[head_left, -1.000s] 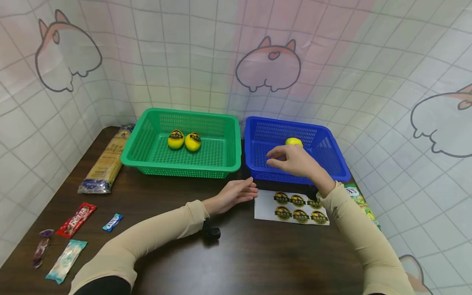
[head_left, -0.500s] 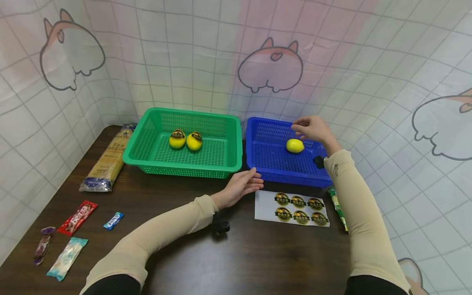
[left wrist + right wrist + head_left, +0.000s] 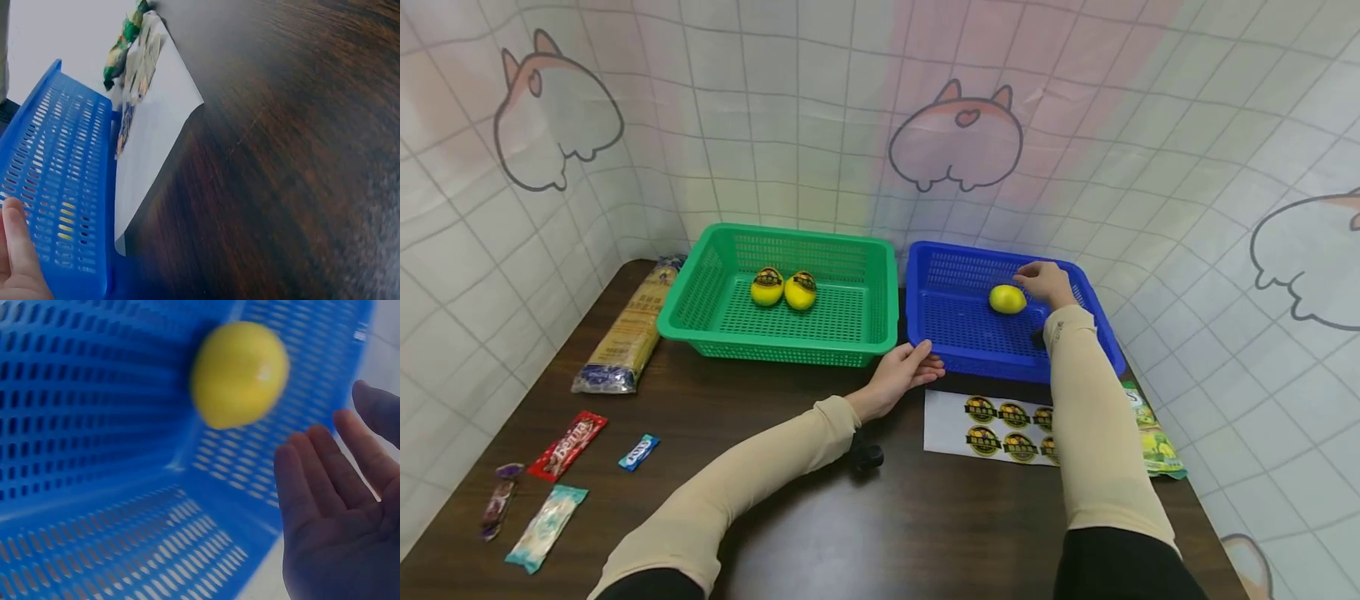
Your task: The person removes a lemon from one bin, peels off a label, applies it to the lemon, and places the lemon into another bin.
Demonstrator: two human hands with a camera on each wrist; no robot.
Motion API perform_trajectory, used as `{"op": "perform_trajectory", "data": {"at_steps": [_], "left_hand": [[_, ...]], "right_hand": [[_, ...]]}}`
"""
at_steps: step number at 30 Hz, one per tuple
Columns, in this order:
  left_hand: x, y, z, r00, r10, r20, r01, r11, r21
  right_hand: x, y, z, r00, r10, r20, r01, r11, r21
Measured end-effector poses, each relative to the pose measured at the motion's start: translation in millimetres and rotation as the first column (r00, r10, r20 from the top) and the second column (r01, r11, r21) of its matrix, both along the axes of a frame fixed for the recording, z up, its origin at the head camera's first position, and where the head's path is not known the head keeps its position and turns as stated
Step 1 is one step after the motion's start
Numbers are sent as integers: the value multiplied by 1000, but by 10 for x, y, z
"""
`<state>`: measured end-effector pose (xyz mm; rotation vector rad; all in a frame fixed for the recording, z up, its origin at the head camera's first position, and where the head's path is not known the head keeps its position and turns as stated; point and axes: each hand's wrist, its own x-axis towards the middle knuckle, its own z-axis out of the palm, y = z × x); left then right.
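Down has come the right hand, open beside 1 lemon: light, smooth, grab its middle. Left hand open, touching blue basket.

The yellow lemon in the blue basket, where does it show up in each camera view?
Head: the lemon lies in the blue basket, right of centre, by the right hand.
Left wrist: only a yellow patch shows through the basket wall at lower left.
Right wrist: upper middle, fingers lower right.
Shared landmark: the blue basket.
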<state>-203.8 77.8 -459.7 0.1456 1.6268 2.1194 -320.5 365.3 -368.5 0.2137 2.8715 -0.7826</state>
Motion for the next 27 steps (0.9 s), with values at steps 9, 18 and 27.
{"op": "perform_trajectory", "data": {"at_steps": [9,18,27], "left_hand": [[25,18,-29,1000,-27,10,27,1000,4],[26,13,-18,999,-43,11,43,999,12],[-21,7,-40,1000,-24,20,24,999,22]], "right_hand": [[-62,19,-357,992,75,106,-93,980,178],[-62,-43,-435,986,106,128,-132,968,215],[-96,-189,-405,966,149,211,-198,951,236]]}}
